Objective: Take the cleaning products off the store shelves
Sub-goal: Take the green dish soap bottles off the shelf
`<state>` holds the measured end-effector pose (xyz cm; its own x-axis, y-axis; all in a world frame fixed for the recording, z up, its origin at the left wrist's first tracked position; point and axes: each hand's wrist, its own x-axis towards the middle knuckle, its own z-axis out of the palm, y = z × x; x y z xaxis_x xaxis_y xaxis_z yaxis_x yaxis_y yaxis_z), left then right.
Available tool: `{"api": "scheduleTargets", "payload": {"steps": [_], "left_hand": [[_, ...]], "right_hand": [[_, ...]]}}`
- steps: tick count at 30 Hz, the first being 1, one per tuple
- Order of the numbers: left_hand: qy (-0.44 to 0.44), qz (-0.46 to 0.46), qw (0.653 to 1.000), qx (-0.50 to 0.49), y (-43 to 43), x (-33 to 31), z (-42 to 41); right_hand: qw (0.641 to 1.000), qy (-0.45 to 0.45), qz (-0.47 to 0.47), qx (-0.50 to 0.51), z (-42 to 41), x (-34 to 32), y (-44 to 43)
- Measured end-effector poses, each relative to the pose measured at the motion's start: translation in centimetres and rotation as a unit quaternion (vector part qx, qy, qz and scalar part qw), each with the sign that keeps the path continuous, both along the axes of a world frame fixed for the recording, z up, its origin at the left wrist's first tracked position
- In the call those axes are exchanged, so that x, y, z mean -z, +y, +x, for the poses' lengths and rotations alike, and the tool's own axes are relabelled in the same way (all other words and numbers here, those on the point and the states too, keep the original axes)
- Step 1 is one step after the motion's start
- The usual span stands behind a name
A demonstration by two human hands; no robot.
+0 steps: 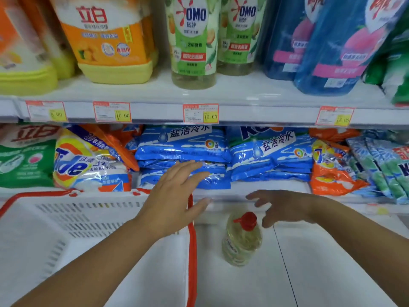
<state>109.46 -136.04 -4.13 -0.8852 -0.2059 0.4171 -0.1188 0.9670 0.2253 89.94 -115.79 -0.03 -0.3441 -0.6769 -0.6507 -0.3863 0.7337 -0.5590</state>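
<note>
lower centre: OMO bottle (242, 239) with red cap upright on the white floor | lower left: white basket (55, 229) with red rim | centre: left hand (174, 196) fingers spread, holding nothing, at stacked blue detergent bags (183, 156) | right hand (285, 207) open, empty, just above bottle | top: upper shelf (221, 94) with OMO bottles (192, 41)

The left hand's (174, 196) fingers (194, 166) covered part of the blue bags (183, 149) behind them; the lowest bag's print could not be read. The basket (66, 218) ran off the frame's left and bottom edges below that hand. Below the right hand's (285, 207) fingertips (266, 224), the bottle's (242, 240) label was only partly legible. The price tags (200, 113) were blurred above both hands, and the upper bottles (192, 41) were cut off at the top.
</note>
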Motion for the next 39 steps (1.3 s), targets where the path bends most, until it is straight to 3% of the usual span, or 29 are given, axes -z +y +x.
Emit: {"api": "scheduleTargets", "payload": {"steps": [3, 6, 8, 12, 20, 26, 34, 39], "left_hand": [[0.156, -0.018, 0.986, -0.049, -1.4, -5.4, -2.6], [0.217, -0.033, 0.969, -0.112, -3.0, -9.2, -4.2], [0.194, -0.038, 0.968, -0.155, -3.8, -10.0, -4.9], [0.128, -0.033, 0.97, -0.204, -5.7, -9.5, -5.7], [0.134, -0.023, 0.975, -0.174, -6.7, -9.1, -5.4], [0.125, -0.009, 0.979, -0.161, -6.8, -9.5, -4.8], [0.187, 0.243, 0.95, -0.054, -2.5, -11.8, -4.5], [0.241, 0.381, 0.893, 0.012, 0.1, -13.9, -3.9]], "right_hand": [[0.979, 0.026, -0.194, 0.056, 0.0, -7.7, -1.6], [0.884, 0.079, -0.436, 0.148, 1.1, -14.4, -5.2], [0.835, 0.154, -0.507, 0.148, 1.4, -17.5, -8.5], [0.823, 0.249, -0.492, 0.14, 1.1, -21.8, -14.9], [0.841, 0.283, -0.416, 0.197, 0.6, -25.6, -21.6], [0.845, 0.305, -0.391, 0.2, 0.9, -26.3, -20.0], [0.721, 0.233, -0.623, 0.193, 4.6, -21.1, -11.3], [0.688, 0.179, -0.665, 0.228, 4.8, -20.9, -5.5]]}}
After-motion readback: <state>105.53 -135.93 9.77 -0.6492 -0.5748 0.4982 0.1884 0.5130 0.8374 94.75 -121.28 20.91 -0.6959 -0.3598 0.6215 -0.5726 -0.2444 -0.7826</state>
